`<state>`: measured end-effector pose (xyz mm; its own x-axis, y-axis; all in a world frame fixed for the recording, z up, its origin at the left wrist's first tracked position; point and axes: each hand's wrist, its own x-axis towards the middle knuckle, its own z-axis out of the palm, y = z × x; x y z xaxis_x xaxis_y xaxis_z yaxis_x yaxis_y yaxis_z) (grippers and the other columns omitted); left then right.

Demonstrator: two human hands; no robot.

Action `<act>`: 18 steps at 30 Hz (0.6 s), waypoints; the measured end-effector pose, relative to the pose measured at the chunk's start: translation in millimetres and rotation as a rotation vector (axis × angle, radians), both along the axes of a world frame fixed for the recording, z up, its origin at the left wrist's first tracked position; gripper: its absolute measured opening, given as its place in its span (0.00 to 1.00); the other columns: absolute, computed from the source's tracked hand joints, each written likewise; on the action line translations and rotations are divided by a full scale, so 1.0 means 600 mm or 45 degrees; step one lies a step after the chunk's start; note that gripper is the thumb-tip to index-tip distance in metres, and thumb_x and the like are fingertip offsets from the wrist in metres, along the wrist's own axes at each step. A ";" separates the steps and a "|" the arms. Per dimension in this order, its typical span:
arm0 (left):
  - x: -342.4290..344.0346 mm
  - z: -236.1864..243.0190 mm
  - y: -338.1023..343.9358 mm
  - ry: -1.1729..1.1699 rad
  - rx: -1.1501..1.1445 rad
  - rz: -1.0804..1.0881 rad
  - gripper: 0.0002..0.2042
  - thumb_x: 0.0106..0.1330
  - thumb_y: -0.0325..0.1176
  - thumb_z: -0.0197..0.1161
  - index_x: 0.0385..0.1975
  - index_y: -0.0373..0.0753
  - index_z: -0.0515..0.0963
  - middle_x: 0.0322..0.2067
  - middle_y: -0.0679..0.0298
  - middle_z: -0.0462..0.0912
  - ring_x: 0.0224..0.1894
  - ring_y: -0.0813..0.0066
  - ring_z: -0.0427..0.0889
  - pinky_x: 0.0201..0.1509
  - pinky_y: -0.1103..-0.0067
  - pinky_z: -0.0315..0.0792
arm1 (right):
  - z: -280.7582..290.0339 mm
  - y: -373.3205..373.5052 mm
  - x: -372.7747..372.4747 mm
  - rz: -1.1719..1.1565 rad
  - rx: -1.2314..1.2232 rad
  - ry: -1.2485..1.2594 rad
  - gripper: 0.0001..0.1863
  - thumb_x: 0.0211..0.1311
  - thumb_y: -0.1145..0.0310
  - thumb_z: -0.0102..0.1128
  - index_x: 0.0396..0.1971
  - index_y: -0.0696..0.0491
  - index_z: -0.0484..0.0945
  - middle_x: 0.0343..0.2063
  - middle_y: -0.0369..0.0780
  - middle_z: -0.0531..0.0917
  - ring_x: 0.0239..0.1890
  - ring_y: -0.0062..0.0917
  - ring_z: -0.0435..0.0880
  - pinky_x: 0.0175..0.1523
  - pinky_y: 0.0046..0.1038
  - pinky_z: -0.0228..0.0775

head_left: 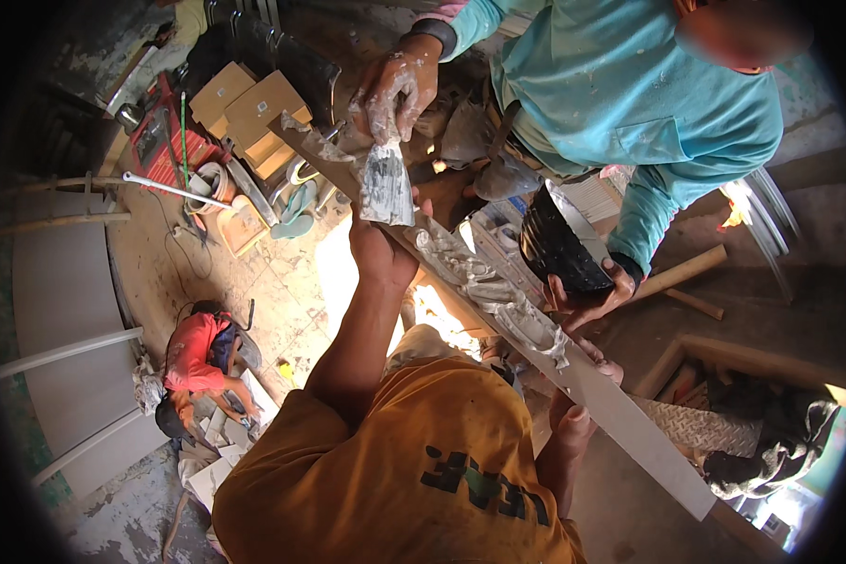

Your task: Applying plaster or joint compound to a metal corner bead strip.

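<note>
Both my hands support a long, narrow pale board that slants from the upper left to the lower right. My left hand is closed around its edge near the upper part, with some fingers hidden by the board. Lower down, my right hand grips the board, its thumb showing at the edge. Thick wet whitish plaster lies in lumps along the middle. Across from me, a co-worker in a teal shirt holds a wide putty knife against the board and a black bowl beside it.
A person in red crouches at the left. Cardboard boxes, a red crate, an orange dustpan and green slippers lie at the upper left. A wooden frame stands at the right.
</note>
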<state>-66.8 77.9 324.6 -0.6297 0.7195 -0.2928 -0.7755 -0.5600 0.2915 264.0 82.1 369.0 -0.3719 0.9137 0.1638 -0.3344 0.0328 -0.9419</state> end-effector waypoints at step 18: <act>0.004 0.020 0.005 -0.048 -0.087 -0.015 0.28 0.76 0.55 0.31 0.51 0.33 0.67 0.42 0.60 0.71 0.45 0.67 0.73 0.55 0.67 0.71 | 0.005 0.007 -0.004 0.031 0.046 -0.028 0.40 0.46 0.43 0.74 0.54 0.46 0.63 0.56 0.51 0.67 0.62 0.39 0.67 0.60 0.37 0.69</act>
